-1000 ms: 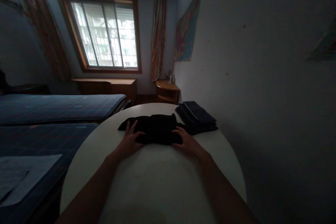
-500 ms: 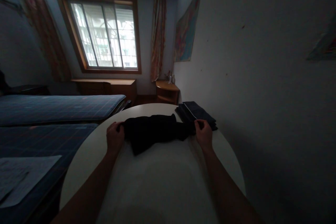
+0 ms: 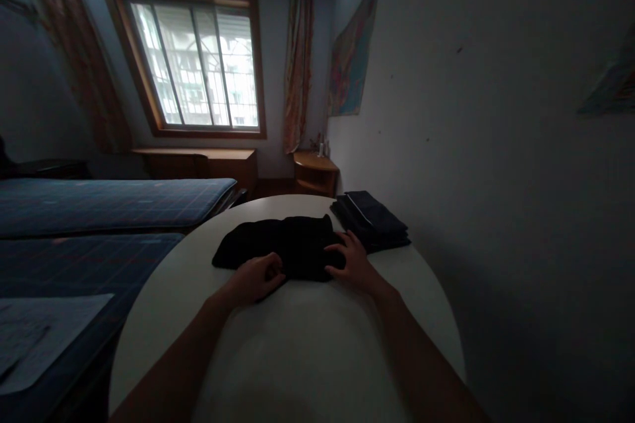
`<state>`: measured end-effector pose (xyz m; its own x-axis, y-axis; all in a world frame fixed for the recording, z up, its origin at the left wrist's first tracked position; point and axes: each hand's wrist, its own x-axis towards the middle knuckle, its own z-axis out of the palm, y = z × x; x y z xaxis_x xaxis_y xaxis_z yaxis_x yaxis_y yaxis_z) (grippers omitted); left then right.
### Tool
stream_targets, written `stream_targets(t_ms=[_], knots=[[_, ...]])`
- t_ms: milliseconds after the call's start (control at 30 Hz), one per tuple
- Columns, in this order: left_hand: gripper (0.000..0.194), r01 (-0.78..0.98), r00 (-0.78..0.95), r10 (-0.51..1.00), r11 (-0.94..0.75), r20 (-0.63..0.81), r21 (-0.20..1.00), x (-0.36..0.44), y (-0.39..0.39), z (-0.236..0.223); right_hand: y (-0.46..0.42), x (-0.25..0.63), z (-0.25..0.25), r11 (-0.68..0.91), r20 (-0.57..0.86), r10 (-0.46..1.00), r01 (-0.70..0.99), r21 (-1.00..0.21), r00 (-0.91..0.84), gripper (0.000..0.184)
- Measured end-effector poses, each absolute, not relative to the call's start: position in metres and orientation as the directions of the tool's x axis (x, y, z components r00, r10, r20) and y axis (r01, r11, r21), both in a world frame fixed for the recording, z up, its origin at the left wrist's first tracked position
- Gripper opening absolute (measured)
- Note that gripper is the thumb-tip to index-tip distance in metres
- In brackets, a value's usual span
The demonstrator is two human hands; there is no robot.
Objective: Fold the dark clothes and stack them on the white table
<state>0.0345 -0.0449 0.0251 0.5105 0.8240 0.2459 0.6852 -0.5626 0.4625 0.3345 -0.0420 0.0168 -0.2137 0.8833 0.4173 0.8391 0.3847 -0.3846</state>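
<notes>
A black garment lies folded on the white round table; it is too dark to make out its kind. My left hand is closed at the garment's near edge, its curled fingers pinching the cloth. On the garment's right end rests my right hand, fingers spread and bent, touching the cloth without gripping it. Just beyond that hand sits a stack of folded dark clothes, with a thin white line along one fold.
Left of the table are beds with blue plaid mattresses, a white sheet of paper on the nearer one. A wall stands close on the right. A corner shelf and a low desk are under the window side.
My left hand has moved right and nearer to me from the garment's left end. My right hand has come left, folding the right part inward, and its fingers have spread. The garment is shorter.
</notes>
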Motion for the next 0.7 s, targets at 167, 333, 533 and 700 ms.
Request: stream_targets(t_ms=[167, 333, 533, 700], knots=[[0.020, 0.694, 0.578, 0.794, -0.600, 0.188, 0.397, 0.0328, -0.0463, 0.0233, -0.0431, 0.3338, 0.0112, 0.343, 0.309, 0.921, 0.866, -0.364, -0.236, 0.046], [0.014, 0.774, 0.534, 0.832, -0.553, 0.152, 0.308, 0.0283, -0.0437, 0.0251, -0.0390, 0.3370, 0.0080, 0.311, 0.346, 0.917, 0.896, -0.316, -0.197, 0.037], [0.014, 0.788, 0.475, 0.853, -0.522, 0.217, 0.326, 0.0303, -0.0452, 0.0313, -0.0354, 0.3391, 0.0069, 0.277, 0.368, 0.917, 0.908, -0.315, -0.152, 0.027], [0.015, 0.721, 0.208, 0.858, -0.459, 0.470, 0.518, 0.0301, -0.0376, 0.0322, -0.0431, 0.3302, 0.0141, 0.260, 0.336, 0.932, 0.898, -0.354, -0.137, 0.031]])
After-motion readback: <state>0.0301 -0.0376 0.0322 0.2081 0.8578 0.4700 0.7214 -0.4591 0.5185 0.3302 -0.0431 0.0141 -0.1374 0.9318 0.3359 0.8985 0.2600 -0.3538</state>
